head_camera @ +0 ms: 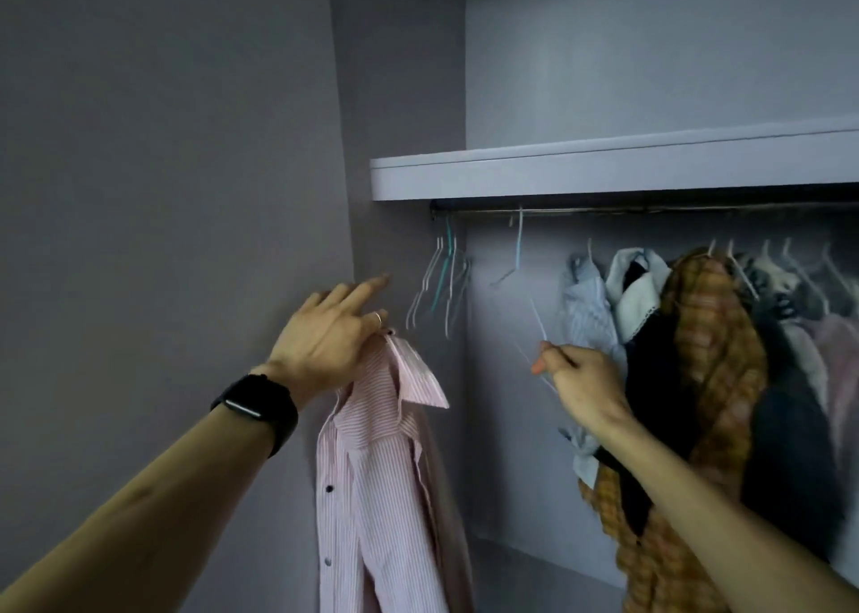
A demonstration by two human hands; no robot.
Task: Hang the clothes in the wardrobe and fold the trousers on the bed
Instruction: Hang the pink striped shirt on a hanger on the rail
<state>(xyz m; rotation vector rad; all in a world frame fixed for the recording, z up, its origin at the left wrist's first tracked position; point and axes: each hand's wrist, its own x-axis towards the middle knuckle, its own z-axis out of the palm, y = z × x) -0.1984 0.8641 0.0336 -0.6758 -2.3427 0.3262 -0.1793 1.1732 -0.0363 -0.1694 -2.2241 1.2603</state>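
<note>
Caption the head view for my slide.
Left hand holds a pink striped button shirt by its collar while right hand pinches a thin white wire hanger.

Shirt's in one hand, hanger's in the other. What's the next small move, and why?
Probably bring the right hand with its white hanger across to the pink shirt and slip one hanger arm into the collar: the left hand holds the shirt up by the collar, no hanger inside it yet.
</note>
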